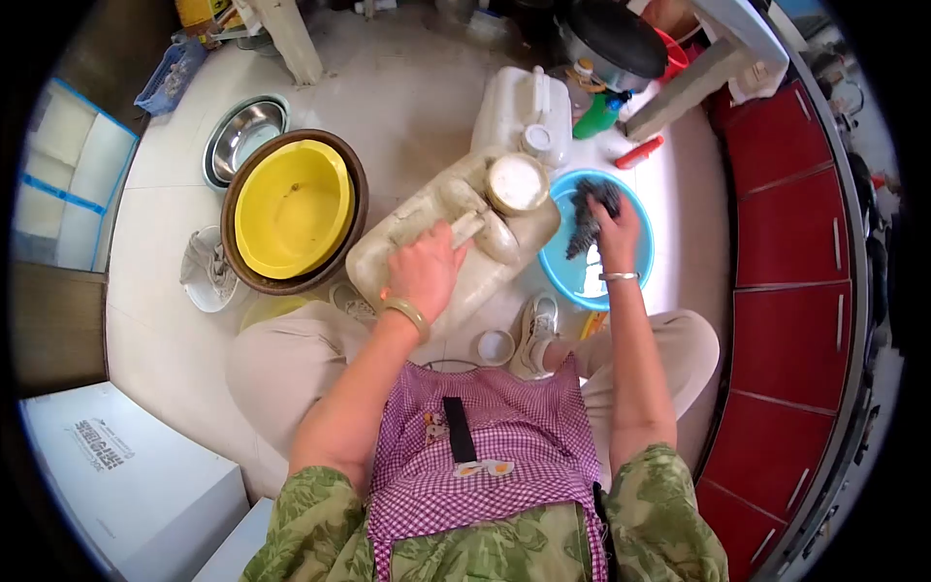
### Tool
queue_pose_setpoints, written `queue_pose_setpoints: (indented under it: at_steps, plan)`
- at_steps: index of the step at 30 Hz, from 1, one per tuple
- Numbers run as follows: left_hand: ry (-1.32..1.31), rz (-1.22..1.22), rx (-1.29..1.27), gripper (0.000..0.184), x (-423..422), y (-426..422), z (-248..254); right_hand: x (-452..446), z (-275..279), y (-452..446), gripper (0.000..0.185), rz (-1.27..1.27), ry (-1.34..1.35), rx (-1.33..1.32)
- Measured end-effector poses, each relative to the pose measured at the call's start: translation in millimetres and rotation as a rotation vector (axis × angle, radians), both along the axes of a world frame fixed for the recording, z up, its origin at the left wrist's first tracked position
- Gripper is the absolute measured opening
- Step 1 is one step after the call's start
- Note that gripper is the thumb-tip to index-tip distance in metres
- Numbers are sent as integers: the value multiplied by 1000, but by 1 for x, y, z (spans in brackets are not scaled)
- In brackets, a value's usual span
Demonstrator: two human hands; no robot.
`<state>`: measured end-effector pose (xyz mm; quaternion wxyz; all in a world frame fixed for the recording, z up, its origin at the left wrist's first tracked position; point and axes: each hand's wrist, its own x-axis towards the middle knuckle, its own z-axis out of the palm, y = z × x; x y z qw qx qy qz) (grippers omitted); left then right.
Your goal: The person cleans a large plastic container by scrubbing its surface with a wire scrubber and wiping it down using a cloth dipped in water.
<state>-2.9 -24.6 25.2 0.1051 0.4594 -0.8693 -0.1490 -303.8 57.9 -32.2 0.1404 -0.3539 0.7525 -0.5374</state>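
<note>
A large off-white plastic jug (398, 242) with a round white cap (517, 183) lies tilted in front of me. My left hand (427, 272) is closed round the jug's handle. To the right, my right hand (618, 236) grips a dark grey scrubbing cloth (585, 228) over a light blue basin (648, 254). The basin holds shallow liquid and stands against the jug's right end.
Yellow basin (291, 209) inside a brown one, left; metal bowl (247, 141) behind. White bowl with a rag (207, 262) nearby. Second jug (524, 112), green bottle (598, 116) and red object (640, 152) beyond. Red cabinets (790, 233) right; white box (126, 475) lower left.
</note>
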Motion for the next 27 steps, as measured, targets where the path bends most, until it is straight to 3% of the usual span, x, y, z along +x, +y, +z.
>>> queue_pose_setpoints:
  at_steps: [1, 2, 4, 7, 10, 12, 13, 14, 16, 19, 22, 27]
  plan:
    - [-15, -3, 22, 37, -1, 2, -1, 17, 18, -4, 26, 53, -95, -26]
    - [-28, -3, 35, 37, -2, -1, -1, 38, 32, -14, 27, 80, 171, 86]
    - [-50, 2, 31, 37, -5, -1, -1, 54, 20, -35, 28, -38, 365, 118]
    - [-58, 11, -9, 37, -4, -3, 5, 77, 33, -19, 29, -6, 322, 221]
    - [-47, 13, 11, 36, -8, -1, 9, 103, 38, 20, 27, 284, 264, 163]
    - [-69, 9, 40, 36, -6, 1, 7, 100, 65, 18, 23, 147, 136, 59]
    - [-52, 16, 19, 36, -5, 2, 6, 90, 83, 7, 22, 183, 317, -48]
    - [-36, 17, 1, 35, -5, 3, 4, 90, 111, -8, 24, 234, 400, 1]
    - [-38, 24, -18, 35, -6, 7, 4, 72, 107, -40, 20, 459, 792, 142]
    - [-23, 34, -41, 34, -6, 3, 1, 82, 94, -77, 17, 763, 887, 238]
    - [40, 6, -45, 32, 2, 0, -5, 71, 81, -100, 14, 626, 1003, 241]
    - [73, 48, 9, 33, -2, 3, -3, 74, 99, -62, 21, 676, 855, 360]
